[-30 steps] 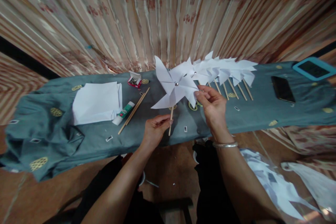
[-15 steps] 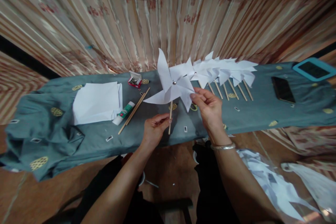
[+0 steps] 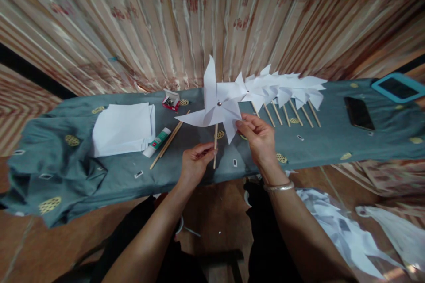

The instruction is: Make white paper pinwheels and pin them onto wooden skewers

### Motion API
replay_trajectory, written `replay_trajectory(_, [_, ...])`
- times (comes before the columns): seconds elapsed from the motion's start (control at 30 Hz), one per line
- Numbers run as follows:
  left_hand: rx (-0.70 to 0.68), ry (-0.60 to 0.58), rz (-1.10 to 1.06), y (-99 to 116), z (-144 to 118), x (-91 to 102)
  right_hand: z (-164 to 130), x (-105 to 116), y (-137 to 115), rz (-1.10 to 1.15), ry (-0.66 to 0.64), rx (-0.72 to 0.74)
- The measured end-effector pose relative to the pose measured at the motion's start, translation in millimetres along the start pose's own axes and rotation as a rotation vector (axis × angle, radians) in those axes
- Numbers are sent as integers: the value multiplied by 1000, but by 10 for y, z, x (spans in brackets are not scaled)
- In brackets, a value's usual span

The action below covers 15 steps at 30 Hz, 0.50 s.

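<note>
My left hand [image 3: 198, 162] pinches the lower part of a wooden stick that carries a white paper pinwheel [image 3: 212, 112]. The pinwheel stands upright over the table, with a silver pin at its centre. At its lower right blade is my right hand [image 3: 260, 139], thumb and fingers closed on the blade's edge. Behind and to the right lies an overlapping row of several white pinwheels [image 3: 285, 88], their sticks pointing toward me.
Left on the cloth-covered table [image 3: 318, 150] lie a stack of white paper [image 3: 122, 128], a glue stick [image 3: 157, 142], loose wooden sticks [image 3: 169, 141] and an open box of pins [image 3: 171, 100]. A phone [image 3: 358, 112] and a blue-framed tablet [image 3: 396, 87] lie right. Paper pieces [image 3: 341, 225] are down by the floor.
The pinwheel has turned slightly clockwise on its pin, its blades shifting. My right hand has moved a little left and down with the blade; my left hand stays in place.
</note>
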State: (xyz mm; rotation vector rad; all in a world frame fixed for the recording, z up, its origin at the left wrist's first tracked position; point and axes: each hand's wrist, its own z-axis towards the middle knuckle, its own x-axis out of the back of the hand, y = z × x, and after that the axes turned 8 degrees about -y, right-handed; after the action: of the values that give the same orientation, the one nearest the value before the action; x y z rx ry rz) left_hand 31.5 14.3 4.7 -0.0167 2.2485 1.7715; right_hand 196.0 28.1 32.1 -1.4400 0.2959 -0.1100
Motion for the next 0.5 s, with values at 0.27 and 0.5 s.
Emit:
replay_trajectory(0.27, [-9, 16, 12, 4, -6, 0, -52, -99, -9, 43, -61, -50])
replay_trajectory(0.5, [-24, 10, 12, 0, 10, 0, -65, -152, -16, 26, -81, -51])
